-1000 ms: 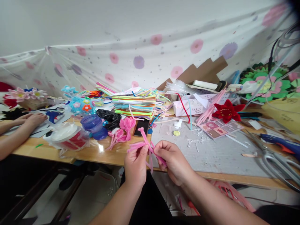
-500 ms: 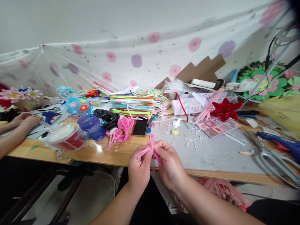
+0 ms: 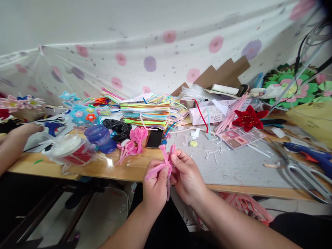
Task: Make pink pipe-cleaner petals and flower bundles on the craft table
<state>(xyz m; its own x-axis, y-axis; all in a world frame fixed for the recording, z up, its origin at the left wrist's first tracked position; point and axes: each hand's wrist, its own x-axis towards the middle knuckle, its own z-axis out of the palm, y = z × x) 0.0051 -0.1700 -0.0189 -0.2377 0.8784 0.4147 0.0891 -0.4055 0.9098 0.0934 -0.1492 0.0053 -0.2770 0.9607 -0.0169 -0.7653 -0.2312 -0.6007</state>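
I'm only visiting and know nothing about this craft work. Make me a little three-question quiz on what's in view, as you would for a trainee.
1. What colour are the fuzzy strips held between the left hand and right hand?

2. True or false: the red flower sits to the right of the phone.

3. Which silvery tool lies at the right of the table: A) hammer, B) scissors, C) paintbrush?

Key: 1. Pink. 2. True. 3. B.

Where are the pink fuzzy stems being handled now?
Below centre in the head view, the pink fuzzy stems are held in the bare left hand and right hand, below and right of the black rectangular phone.
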